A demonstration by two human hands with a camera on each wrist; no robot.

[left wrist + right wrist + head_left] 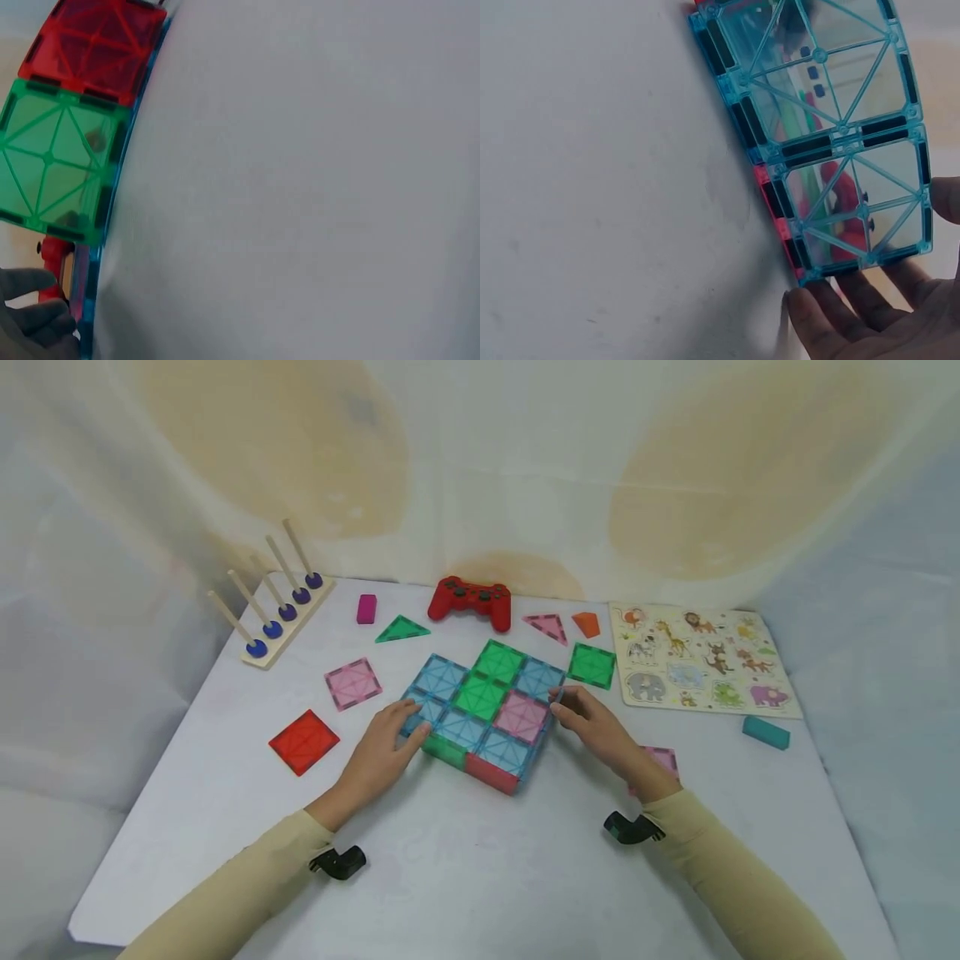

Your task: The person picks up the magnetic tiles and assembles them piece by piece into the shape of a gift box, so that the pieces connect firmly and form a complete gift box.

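Observation:
A low box-like structure of magnetic tiles (480,697) lies mid-table, its top made of blue, green and pink squares. Green (56,161) and red (94,49) tiles form its front wall. My left hand (378,756) is at the left corner, fingers over a blue top tile and thumb by the front edge; its contact is unclear in the left wrist view. With my right hand (600,735) I hold the far end of the right wall, a blue magnetic tile (862,210). The thumb lies at its upper edge, and the fingers reach around its end.
Loose red (303,742), pink (352,683) and green (592,665) square tiles lie around. Behind sit a red game controller (471,600) and a green triangle (402,628). A peg stand (288,627) is left, an animal puzzle board (701,660) right, near a teal block (766,732).

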